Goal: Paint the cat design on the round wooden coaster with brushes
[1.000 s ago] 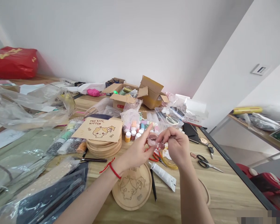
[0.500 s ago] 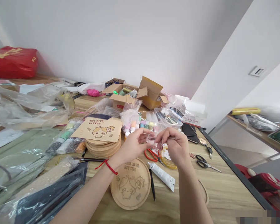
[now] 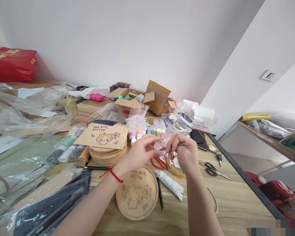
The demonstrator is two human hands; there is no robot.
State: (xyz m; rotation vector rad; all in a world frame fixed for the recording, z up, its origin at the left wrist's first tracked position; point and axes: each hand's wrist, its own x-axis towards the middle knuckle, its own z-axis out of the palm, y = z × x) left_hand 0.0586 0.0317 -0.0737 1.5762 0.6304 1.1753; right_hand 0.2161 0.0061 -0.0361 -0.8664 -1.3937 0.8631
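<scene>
My left hand (image 3: 140,154), with a red string around its wrist, pinches a small translucent pink piece (image 3: 158,145). My right hand (image 3: 183,150) holds a thin metal tool (image 3: 178,144) against that piece, and the fingers partly hide both. Below my hands lies an engraved round wooden board (image 3: 137,193). Red-handled pliers (image 3: 158,162) and a coil of gold wire (image 3: 174,172) sit just under my right hand. A white tube (image 3: 169,184) and a black pen (image 3: 159,193) lie nearby.
The wooden table holds stacked wooden discs (image 3: 108,154), a printed kitten card (image 3: 100,136), small paint bottles (image 3: 140,132), a cardboard box (image 3: 135,103), plastic bags (image 3: 27,114) and black scissors (image 3: 215,171). The table's dark right edge (image 3: 243,175) runs past them.
My left fingers have bent from pointing upward to pinching toward my right hand, and the hands have drawn closer. The whole view has drifted slightly.
</scene>
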